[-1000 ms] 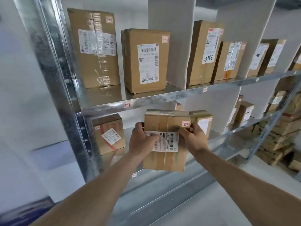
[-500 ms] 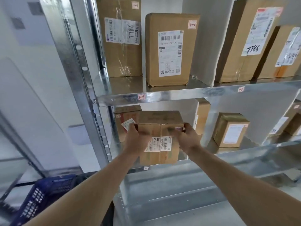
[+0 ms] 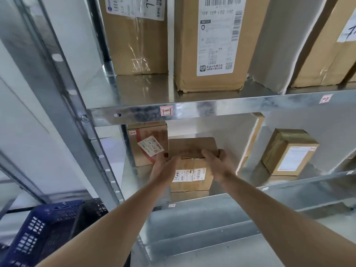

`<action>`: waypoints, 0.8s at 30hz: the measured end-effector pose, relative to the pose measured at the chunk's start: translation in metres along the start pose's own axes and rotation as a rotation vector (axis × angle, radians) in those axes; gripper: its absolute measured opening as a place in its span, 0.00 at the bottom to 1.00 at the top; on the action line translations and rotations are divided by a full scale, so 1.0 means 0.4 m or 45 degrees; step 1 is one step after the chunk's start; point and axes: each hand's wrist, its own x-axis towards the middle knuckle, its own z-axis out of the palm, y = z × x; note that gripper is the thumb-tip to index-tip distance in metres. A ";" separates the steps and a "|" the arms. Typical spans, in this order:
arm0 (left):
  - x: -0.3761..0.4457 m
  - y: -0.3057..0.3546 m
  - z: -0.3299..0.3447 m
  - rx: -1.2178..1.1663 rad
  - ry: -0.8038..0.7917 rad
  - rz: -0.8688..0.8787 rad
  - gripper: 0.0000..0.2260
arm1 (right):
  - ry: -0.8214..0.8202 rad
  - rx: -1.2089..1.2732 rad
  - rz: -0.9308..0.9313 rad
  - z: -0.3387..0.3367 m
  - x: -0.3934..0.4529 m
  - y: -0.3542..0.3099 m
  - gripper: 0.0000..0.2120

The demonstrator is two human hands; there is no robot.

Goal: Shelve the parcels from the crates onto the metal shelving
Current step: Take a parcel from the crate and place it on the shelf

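I see the parcel standing on the lower shelf of the metal shelving, close to the front edge and toward the left end of this shelf. Its white label faces me. My left hand lies against the left side of the parcel with the fingers reaching up to the top edge, and my right hand lies on the upper right corner with the fingers stretched over the top. The fingers of both hands look rather straight, pressing on the cardboard and not curled around it.

Just behind and to the left of the parcel stands a taped box with a tilted label, near the left upright post; I cannot tell if the two boxes touch. To the right of the parcel there is a free strip of shelf, then a thin pale panel, and beyond it a small box standing well apart. Between the top of the parcel and the beam of the upper shelf there is open room.

On the upper shelf stand three large boxes: one at the left, one with a long label close to the front edge, and one at the right. A blue crate is low at the left, outside the post.
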 end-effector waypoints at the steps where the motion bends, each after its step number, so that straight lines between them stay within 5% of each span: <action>1: 0.019 -0.002 0.004 -0.016 0.016 -0.036 0.17 | 0.009 -0.014 0.020 0.005 0.014 0.008 0.19; 5: 0.065 0.016 0.022 -0.094 0.077 -0.124 0.10 | -0.010 0.028 0.068 0.022 0.062 0.010 0.13; 10: 0.083 0.021 0.040 -0.161 0.131 -0.192 0.14 | 0.012 0.043 0.045 0.028 0.091 -0.004 0.11; 16: 0.097 0.020 0.061 -0.200 0.208 -0.188 0.05 | -0.063 0.067 0.069 0.030 0.121 -0.005 0.31; 24: 0.095 0.031 0.074 -0.197 0.240 -0.189 0.11 | -0.079 0.118 0.024 0.034 0.155 0.019 0.33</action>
